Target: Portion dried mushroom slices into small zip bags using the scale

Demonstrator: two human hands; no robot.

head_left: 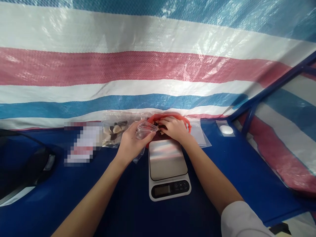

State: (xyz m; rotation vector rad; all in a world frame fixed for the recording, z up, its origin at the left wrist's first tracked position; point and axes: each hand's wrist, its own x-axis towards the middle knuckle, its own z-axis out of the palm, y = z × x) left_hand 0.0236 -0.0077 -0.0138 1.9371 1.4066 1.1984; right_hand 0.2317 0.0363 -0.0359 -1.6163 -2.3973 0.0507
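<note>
two bare hands work close together at the back of a blue table [247, 164]. the left hand [129, 141] pinches a clear resealable bag [145, 129] between thumb and fingers, its mouth turned toward the right hand [174, 127]. that right hand reaches into an orange-red container [183, 118], fingers bent down among small dark and pale pieces [161, 126]; i cannot tell whether they grip any. the container stands against the striped tarp [148, 67], just behind a white digital kitchen scale [169, 161]. the scale's steel platform is bare, and i cannot read its display [162, 190]. beside the left hand lies a clear bag of dark and cream slices [115, 132], with a blurred-out card [85, 144] near it. flat clear bags [202, 135] lie right of the container; farther right sits a white oval object [226, 129]. at far left is a black bag [27, 158].
</note>
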